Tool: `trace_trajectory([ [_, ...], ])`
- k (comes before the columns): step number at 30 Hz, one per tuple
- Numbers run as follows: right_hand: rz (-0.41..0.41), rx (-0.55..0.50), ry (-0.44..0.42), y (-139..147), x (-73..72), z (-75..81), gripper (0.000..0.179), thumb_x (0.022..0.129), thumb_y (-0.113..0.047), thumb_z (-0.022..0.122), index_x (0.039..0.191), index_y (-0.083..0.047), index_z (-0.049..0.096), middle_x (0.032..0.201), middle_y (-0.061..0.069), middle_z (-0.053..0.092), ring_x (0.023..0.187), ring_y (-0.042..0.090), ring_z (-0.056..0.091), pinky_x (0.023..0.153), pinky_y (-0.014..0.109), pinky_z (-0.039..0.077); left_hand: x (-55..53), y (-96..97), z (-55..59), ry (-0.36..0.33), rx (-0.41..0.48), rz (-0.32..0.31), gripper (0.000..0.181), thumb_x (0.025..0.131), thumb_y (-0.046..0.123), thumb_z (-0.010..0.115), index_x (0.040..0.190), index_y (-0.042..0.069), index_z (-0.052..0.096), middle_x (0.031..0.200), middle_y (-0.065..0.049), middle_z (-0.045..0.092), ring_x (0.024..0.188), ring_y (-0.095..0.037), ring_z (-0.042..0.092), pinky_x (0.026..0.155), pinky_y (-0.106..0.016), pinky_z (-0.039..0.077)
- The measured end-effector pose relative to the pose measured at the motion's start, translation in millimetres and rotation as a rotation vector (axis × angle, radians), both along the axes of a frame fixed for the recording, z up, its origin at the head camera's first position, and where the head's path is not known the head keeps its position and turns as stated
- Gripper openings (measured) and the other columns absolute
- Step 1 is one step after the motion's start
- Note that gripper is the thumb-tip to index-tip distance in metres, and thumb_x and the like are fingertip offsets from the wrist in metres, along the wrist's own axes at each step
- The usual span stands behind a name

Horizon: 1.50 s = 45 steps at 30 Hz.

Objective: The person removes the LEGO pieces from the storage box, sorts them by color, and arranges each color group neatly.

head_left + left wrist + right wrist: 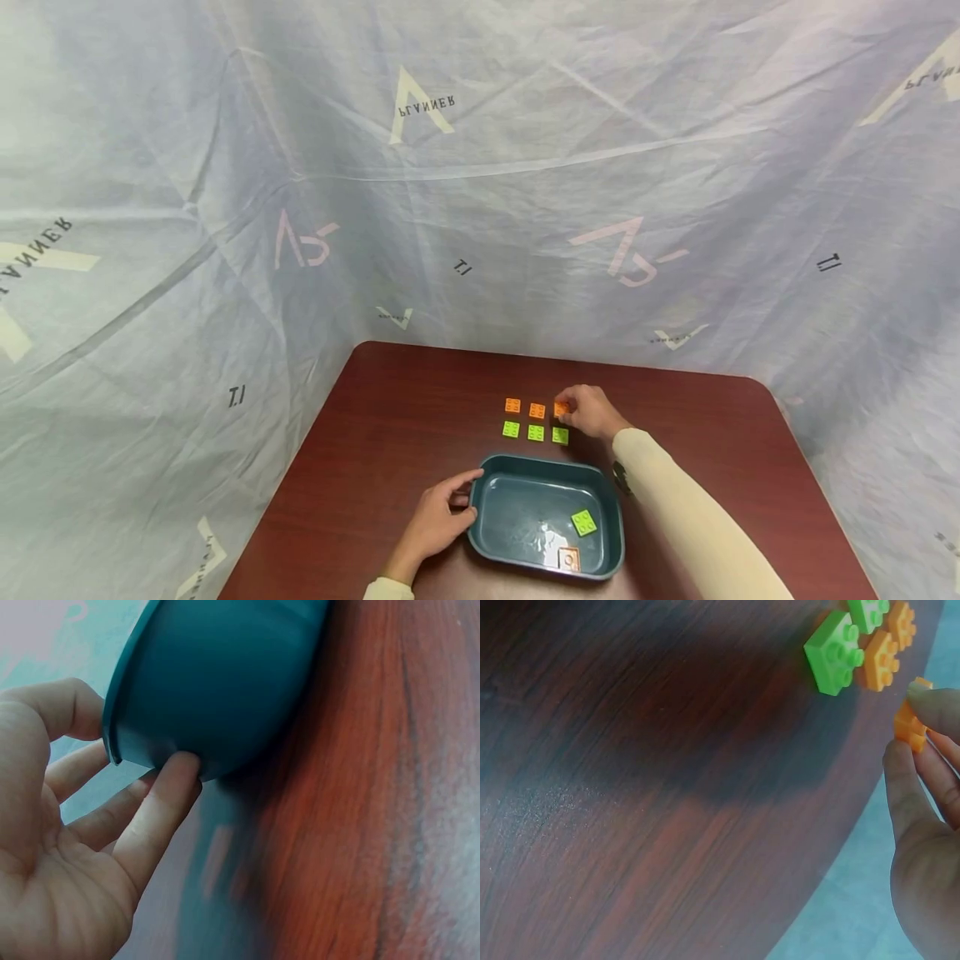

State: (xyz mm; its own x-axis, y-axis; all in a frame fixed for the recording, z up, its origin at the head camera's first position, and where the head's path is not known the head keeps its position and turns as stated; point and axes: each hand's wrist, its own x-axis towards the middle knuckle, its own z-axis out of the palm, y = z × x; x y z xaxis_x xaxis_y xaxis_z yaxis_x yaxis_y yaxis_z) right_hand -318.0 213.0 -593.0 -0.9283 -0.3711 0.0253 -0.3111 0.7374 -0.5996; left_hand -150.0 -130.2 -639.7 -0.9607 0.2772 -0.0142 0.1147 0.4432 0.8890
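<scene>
orange brick (561, 407) largely hidden by fingers, tray's orange piece (570, 559) perhaps blurred

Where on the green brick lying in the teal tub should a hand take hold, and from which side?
Pinch the green brick by two opposite side faces, coming straight down from above. It lies flat, studs up, on the floor of the teal tub, whose walls block any sideways approach. It sits turned at an angle to the tub walls, so the hand should probably turn to match.

Small orange studded brick (561, 407) sits pinched at the right end of the orange row, toward the table's (390, 417) far edge.
</scene>
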Motion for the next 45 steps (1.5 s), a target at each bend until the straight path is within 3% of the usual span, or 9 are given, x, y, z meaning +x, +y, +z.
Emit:
trace_trajectory([
  [8, -0.051, 0.031, -0.067, 1, -7.6, -13.2, 0.03, 0.09, -0.004, 0.08, 0.12, -0.004, 0.078, 0.115, 0.01, 0.077, 0.101, 0.025, 0.069, 0.089, 0.047, 0.062, -0.5, 1.6, -1.7, 0.008, -0.008, -0.002, 0.059, 0.091, 0.012, 0.075, 0.147, 0.029, 0.064, 0.131, -0.006, 0.072, 0.106, -0.019, 0.075, 0.084, -0.028, 0.059],
  [21, -0.052, 0.048, -0.055, 1, -15.6, -26.5, 0.028, 0.091, -0.004, 0.08, 0.119, -0.005, 0.08, 0.114, 0.012, 0.078, 0.102, 0.03, 0.073, 0.086, 0.048, 0.063, -0.5, 0.3, -1.9, -0.005, 0.008, 0.003, 0.06, 0.091, 0.012, 0.075, 0.146, 0.03, 0.064, 0.131, -0.006, 0.072, 0.106, -0.02, 0.075, 0.083, -0.028, 0.059],
  [31, -0.065, 0.073, -0.063, -2, -15.4, -24.9, 0.03, 0.09, -0.005, 0.081, 0.12, -0.006, 0.08, 0.115, 0.012, 0.078, 0.104, 0.03, 0.073, 0.089, 0.049, 0.063, -0.7, 1.0, -3.3, -0.014, 0.031, 0.005, 0.06, 0.089, 0.011, 0.076, 0.146, 0.03, 0.065, 0.129, -0.007, 0.072, 0.105, -0.02, 0.075, 0.081, -0.026, 0.059],
  [45, -0.085, -0.004, -0.093, 1, -14.6, -20.0, 0.031, 0.092, -0.006, 0.079, 0.123, -0.004, 0.077, 0.118, 0.014, 0.077, 0.107, 0.032, 0.073, 0.087, 0.048, 0.063, -0.9, 0.7, -3.3, -0.017, 0.039, 0.003, 0.06, 0.09, 0.01, 0.075, 0.146, 0.028, 0.064, 0.13, -0.008, 0.072, 0.105, -0.02, 0.075, 0.081, -0.026, 0.059],
])
